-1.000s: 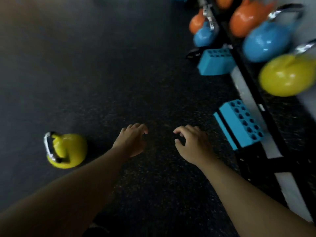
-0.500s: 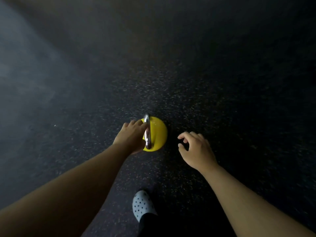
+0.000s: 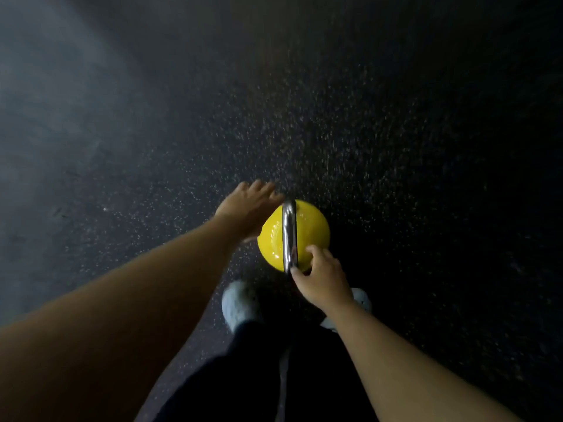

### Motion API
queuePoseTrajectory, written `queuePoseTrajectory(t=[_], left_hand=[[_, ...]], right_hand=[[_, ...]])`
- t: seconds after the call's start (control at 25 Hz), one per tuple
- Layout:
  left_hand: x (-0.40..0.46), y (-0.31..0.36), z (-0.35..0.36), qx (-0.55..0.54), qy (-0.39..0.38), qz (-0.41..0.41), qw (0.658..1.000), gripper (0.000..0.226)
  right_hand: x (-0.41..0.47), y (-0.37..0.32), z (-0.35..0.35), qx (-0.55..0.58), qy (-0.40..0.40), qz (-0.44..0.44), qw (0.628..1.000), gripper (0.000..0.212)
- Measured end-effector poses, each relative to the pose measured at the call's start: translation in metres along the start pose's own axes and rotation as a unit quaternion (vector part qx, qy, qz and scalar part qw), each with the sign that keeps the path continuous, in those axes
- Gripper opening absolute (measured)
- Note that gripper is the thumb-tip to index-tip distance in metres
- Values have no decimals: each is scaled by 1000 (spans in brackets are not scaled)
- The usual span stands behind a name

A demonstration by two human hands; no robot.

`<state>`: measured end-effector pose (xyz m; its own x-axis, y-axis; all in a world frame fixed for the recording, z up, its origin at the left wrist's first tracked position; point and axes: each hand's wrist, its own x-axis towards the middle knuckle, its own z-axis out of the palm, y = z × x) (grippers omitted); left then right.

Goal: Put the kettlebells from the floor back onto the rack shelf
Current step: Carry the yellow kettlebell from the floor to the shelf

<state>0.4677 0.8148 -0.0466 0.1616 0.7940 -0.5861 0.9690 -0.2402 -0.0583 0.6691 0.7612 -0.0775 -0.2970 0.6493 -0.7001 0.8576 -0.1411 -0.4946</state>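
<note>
Left forearm extended forward from the lower left corner, its left hand [image 3: 248,208] spread flat with fingers straight and apart, palm turned toward the upper left flank of the kettlebell [image 3: 307,233] and holding nothing; whether the palm touches the shell cannot be told. Right forearm extended from the lower right, its right hand [image 3: 324,277] bent at the knuckles, thumb and fingers pinched around the near end of the handle [image 3: 289,236], the grip partly closed about the bar. Counted: two hands, one kettlebell, two pale shoes [image 3: 240,306], the right-side one mostly hidden under the right wrist. The kettlebell is a glossy yellow sphere with one chrome handle running fore-and-aft across its top; it sits upright on the dark speckled floor [image 3: 396,147], just beyond the gripping right hand and just ahead of the shoes.
</note>
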Motion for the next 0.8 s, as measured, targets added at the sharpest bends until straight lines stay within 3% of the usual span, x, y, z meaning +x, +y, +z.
queuePoseTrajectory(t=[0.16,0.32,0.44,0.56,0.8], left_hand=[[51,-11,27,59,-27,77,995,85],[92,-15,29,64,-22,233,970,61],[108,-4,23,92,-71,320,940,38],[107,5,20,31,-105,306,946,22],[76,53,-1,-53,-189,258,946,7]], right_hand=[[42,-12,33,67,-8,47,997,36],[54,-17,42,223,-17,116,968,22],[53,-20,41,269,-22,135,953,11],[51,-17,28,259,17,157,953,18],[15,30,-35,76,32,83,993,31]])
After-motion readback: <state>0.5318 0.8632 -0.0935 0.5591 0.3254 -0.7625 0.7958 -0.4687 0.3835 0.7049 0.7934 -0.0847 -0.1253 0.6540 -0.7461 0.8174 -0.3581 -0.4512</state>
